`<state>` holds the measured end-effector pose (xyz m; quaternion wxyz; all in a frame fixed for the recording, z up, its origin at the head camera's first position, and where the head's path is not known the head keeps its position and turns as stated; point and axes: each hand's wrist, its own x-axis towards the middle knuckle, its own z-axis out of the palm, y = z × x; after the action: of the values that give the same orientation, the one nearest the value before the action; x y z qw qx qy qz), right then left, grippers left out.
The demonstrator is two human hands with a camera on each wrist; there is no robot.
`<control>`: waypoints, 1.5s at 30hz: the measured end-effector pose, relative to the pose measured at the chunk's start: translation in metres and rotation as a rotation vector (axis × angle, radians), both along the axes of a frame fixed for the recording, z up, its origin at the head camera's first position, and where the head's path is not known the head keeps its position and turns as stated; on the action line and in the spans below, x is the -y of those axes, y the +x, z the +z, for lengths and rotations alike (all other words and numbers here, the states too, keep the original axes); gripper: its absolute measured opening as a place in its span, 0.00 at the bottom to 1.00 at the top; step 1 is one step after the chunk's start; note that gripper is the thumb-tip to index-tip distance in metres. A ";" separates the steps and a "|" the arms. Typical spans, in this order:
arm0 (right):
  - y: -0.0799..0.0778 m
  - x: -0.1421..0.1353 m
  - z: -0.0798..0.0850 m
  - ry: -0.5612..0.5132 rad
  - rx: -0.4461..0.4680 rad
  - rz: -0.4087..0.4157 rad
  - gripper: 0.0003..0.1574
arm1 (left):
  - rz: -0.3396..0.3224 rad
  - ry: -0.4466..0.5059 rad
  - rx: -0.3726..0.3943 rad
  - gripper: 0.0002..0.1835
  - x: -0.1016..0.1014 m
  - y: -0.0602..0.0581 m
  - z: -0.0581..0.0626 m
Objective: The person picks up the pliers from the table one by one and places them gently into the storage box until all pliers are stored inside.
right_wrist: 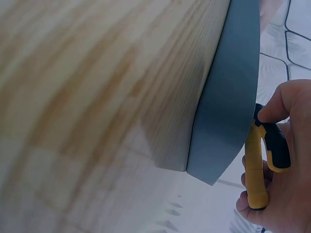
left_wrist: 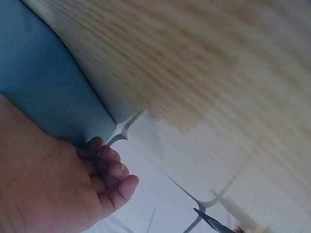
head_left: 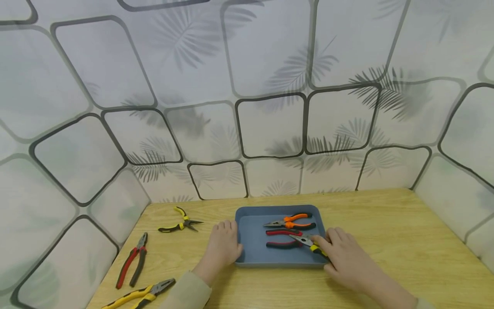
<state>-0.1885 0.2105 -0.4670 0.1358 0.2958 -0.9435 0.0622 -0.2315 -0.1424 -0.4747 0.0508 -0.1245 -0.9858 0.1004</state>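
Observation:
My right hand [head_left: 345,257] holds long-nose pliers with yellow and black handles [right_wrist: 255,165]; the thumb lies on the black grip and the fingers come round behind. Their jaws point left over the blue-grey tray [head_left: 251,257], overlapping red-and-black pliers [head_left: 283,232] inside it. Behind those, orange-and-black long-nose pliers [head_left: 289,222] lie in the tray with jaws to the left. At the tray's left wall, my left hand [head_left: 224,244] has its thumb over the rim and its loosely bent fingers outside, as the left wrist view shows.
Left of the tray, small yellow-and-black needle-nose pliers [head_left: 181,225] lie with handles spread. Nearer the table's left edge are red-and-black pliers [head_left: 133,262] and larger yellow-and-black pliers [head_left: 150,292]. Patterned cloth walls [head_left: 270,128] enclose the wooden table [head_left: 386,240].

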 end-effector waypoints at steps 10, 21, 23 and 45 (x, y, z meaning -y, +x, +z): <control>-0.004 0.008 0.001 0.007 0.022 0.027 0.37 | -0.001 0.000 -0.010 0.24 -0.001 0.001 0.003; -0.010 0.018 -0.001 -0.017 0.029 0.063 0.36 | 0.008 -0.018 0.015 0.25 -0.001 -0.001 0.001; -0.011 0.020 -0.001 -0.017 0.020 0.073 0.36 | 0.009 -0.015 0.016 0.25 -0.001 -0.001 0.001; -0.020 0.033 0.005 -0.005 0.026 0.121 0.34 | 0.018 -0.009 0.046 0.26 -0.002 0.001 0.004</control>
<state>-0.2089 0.1773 -0.4624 0.1204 0.3513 -0.9253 0.0764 -0.2306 -0.1408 -0.4702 0.0268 -0.1182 -0.9873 0.1022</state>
